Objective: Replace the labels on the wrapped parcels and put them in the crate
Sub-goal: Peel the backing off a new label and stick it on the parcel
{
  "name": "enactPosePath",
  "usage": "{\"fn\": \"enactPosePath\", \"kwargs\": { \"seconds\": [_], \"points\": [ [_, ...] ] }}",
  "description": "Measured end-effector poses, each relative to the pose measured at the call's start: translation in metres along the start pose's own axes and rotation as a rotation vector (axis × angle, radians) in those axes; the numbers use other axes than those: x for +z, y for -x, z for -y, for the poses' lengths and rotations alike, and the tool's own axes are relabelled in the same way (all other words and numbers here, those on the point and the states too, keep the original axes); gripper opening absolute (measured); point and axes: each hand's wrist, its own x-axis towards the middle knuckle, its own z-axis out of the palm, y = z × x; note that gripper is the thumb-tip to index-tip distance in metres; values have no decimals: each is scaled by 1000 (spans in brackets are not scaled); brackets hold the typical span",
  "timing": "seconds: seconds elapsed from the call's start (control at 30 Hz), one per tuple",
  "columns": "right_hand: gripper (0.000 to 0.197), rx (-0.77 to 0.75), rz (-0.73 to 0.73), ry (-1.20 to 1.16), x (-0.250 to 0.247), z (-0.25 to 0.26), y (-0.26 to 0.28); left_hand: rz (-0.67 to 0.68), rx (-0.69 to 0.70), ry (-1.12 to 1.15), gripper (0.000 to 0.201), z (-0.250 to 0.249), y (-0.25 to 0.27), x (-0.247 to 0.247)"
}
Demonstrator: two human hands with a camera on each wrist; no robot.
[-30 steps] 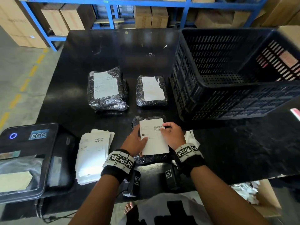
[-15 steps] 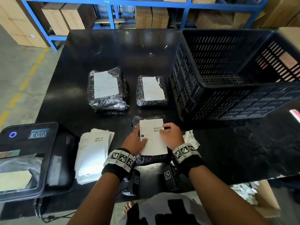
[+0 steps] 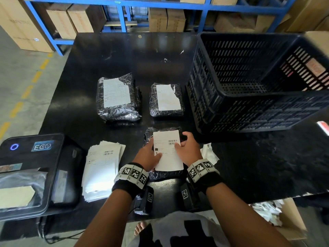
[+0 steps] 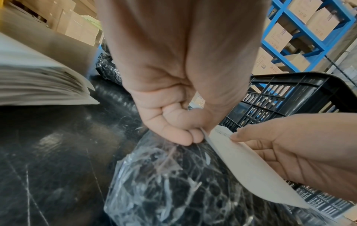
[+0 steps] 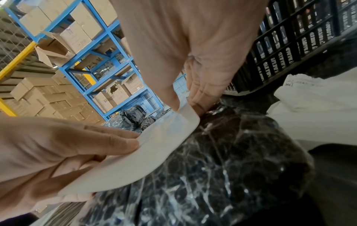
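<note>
A white label is held by both hands just above a black wrapped parcel at the table's near edge. My left hand pinches the label's left edge between thumb and curled fingers. My right hand pinches its right edge, thumb on top. The label bows slightly over the parcel. Two more wrapped parcels with old labels lie further back. The black crate stands at the right with nothing in it.
A stack of white labels lies left of my hands. A black printer sits at the near left corner. Crumpled white backing paper lies right of my right wrist. Blue shelving with cartons stands behind the table.
Both hands and the label stay over the near parcel; my right thumb has shifted slightly along the label's right edge.
</note>
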Motion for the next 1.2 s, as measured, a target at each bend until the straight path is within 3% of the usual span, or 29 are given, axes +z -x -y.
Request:
{"fn": "enactPosePath", "kwargs": {
  "seconds": [0.37, 0.47, 0.57, 0.73, 0.87, 0.97, 1.07, 1.2],
  "points": [
    [54, -39, 28, 244, -2, 11, 11, 2, 15, -37, 64, 2, -1, 1],
    [48, -68, -23, 437, -6, 13, 13, 13, -23, -50, 67, 5, -2, -1],
    [50, -112, -63, 457, -10, 11, 9, -18, -72, -77, 78, 7, -1, -6],
    [49, -385, 74, 558, -1, 12, 1, -170, 21, -346, 62, -4, -7, -3],
    [49, -335, 89, 702, 5, 2, 3, -142, 2, -414, 52, -11, -11, 5],
    [51, -261, 38, 708, -4, -8, 9, -124, -75, -381, 54, -1, -10, 4],
    [51, -207, 46, 549, -13, -11, 23, -142, -82, -301, 56, 9, -1, 4],
    [48, -318, 104, 513, 1, -15, 47, -96, -53, -151, 63, 16, 15, 13]
  ]
}}
